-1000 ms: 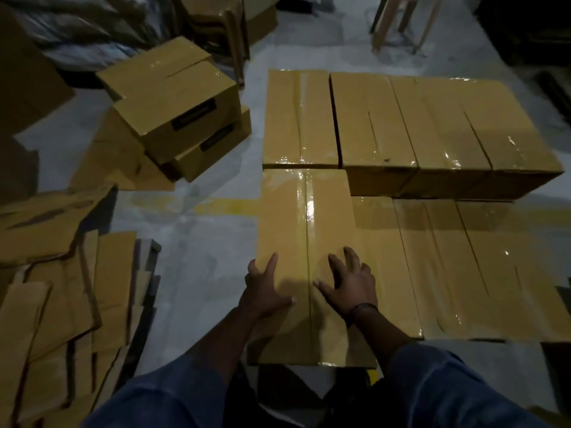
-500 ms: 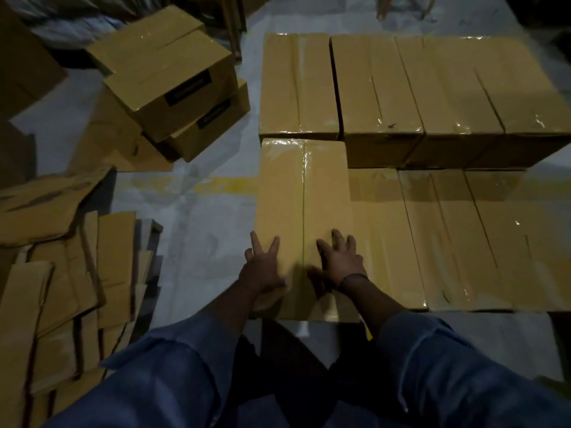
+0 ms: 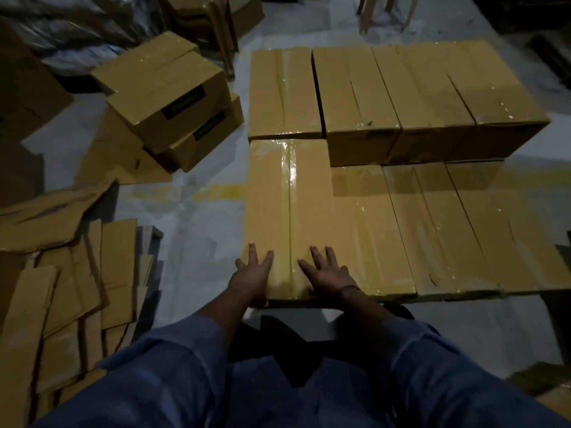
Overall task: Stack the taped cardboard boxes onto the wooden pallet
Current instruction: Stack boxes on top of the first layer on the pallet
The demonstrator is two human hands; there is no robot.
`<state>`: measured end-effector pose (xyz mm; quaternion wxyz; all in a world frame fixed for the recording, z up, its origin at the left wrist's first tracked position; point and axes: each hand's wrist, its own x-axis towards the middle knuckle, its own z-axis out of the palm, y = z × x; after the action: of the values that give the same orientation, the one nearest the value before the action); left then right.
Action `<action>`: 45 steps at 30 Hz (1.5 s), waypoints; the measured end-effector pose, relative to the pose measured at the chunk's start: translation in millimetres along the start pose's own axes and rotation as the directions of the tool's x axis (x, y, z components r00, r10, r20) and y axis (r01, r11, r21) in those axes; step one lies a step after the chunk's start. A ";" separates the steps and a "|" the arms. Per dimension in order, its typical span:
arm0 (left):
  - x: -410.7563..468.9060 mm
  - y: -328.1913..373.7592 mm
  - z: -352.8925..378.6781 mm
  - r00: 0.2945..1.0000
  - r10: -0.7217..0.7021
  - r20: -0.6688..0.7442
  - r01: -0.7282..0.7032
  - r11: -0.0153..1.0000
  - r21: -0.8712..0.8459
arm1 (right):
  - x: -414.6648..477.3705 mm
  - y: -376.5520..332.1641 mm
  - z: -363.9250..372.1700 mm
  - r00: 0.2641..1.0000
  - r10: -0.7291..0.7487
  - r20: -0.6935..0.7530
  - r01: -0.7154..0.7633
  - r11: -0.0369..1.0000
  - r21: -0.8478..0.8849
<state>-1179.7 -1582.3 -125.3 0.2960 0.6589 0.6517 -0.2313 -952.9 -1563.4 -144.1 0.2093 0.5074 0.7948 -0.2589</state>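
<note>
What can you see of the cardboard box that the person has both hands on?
The box is a long brown cardboard carton, closed, with glossy clear tape along its centre seam. It lies flat at the stack's near left corner, its far end against another taped box, its top higher than the lower boxes on its right. The left hand and right hand rest flat on its near end, fingers spread.

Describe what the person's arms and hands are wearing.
The blue fabric left sleeve and matching right sleeve end short of the wrists. The left hand and right hand are bare, no gloves. A thin dark band circles the right wrist.
</note>
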 end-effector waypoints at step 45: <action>-10.5 13.6 10.6 0.989 -0.045 -0.140 0.042 0.999 -0.029 | -5.4 24.9 1.1 0.998 0.050 -0.036 -0.046 0.994 0.104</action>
<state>-1165.7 -1596.9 -124.4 0.2530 0.6552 0.6881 -0.1823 -927.9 -1559.2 -146.8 0.1737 0.5413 0.7719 -0.2845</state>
